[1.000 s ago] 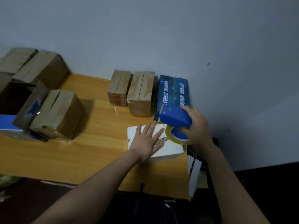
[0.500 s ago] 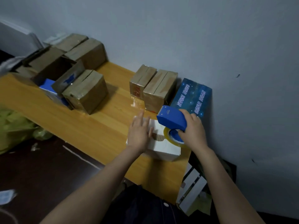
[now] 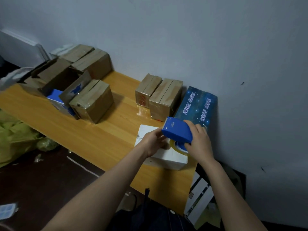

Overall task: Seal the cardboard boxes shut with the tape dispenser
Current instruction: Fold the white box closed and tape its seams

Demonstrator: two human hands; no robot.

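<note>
A small white box (image 3: pixel 168 158) lies on the wooden table (image 3: pixel 93 135) near its right end. My right hand (image 3: pixel 199 142) grips a blue tape dispenser (image 3: pixel 177 130) with a yellowish tape roll (image 3: pixel 177 148) over the box's top. My left hand (image 3: pixel 152 142) rests on the box top beside the dispenser's front, fingers curled under it; whether they pinch the tape end is hidden. Two taped brown boxes (image 3: pixel 158 95) stand behind by the wall.
A dark blue printed box (image 3: pixel 198 104) lies against the wall, right of the brown boxes. More brown cardboard boxes (image 3: pixel 91 100), one open, crowd the table's left end. Green bags (image 3: pixel 15 134) sit on the dark floor. White frames lean below the table's right edge.
My left hand went from flat on the white box to curled at the dispenser's front. The dispenser shifted a little toward the left over the box. My view swung left and tilted.
</note>
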